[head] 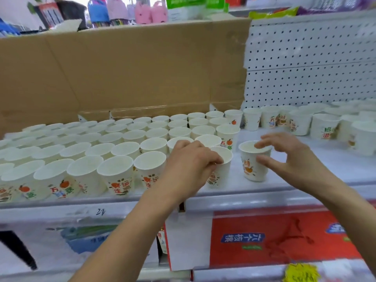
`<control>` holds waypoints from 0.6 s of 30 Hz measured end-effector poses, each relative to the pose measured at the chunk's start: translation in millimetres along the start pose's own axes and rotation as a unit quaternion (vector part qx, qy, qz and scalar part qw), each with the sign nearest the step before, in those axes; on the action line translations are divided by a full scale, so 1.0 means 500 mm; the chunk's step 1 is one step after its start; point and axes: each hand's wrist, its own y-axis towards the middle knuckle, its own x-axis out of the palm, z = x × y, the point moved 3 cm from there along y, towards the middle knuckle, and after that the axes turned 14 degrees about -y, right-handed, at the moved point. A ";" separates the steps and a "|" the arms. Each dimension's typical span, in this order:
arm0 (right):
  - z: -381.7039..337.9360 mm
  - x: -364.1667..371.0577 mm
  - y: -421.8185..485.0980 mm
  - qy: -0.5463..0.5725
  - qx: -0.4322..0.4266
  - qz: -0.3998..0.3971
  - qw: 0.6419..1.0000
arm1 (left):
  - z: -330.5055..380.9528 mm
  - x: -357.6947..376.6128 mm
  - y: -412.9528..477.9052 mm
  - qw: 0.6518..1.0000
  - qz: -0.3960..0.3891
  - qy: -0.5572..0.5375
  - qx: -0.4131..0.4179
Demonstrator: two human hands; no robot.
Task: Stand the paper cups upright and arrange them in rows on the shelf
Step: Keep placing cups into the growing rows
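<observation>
Left hand [189,165] pinching row cup [223,174], right hand [289,157] at seemingly empty lone cup [251,169]

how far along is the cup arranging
Mostly done: a block of cups stands upright in tidy rows on the shelf. In hand: the left hand pinches the rim of the front cup at the block's right end; the right hand hovers open around a lone cup beside it. Left: the loose cups by the pegboard.

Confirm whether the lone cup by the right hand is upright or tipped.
Upright. The cup stands on its base on the shelf, open rim up, with the right hand spread over it.
</observation>
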 end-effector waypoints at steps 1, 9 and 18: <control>0.002 0.003 0.000 -0.004 -0.010 -0.006 1.000 | 0.003 -0.006 -0.002 1.000 0.005 -0.011 -0.004; -0.053 0.018 0.011 0.062 -0.133 -0.057 0.987 | -0.018 -0.062 -0.023 0.987 0.053 -0.131 -0.074; -0.070 0.062 0.032 0.076 -0.162 -0.070 0.981 | -0.024 -0.038 -0.044 0.990 0.082 -0.058 -0.100</control>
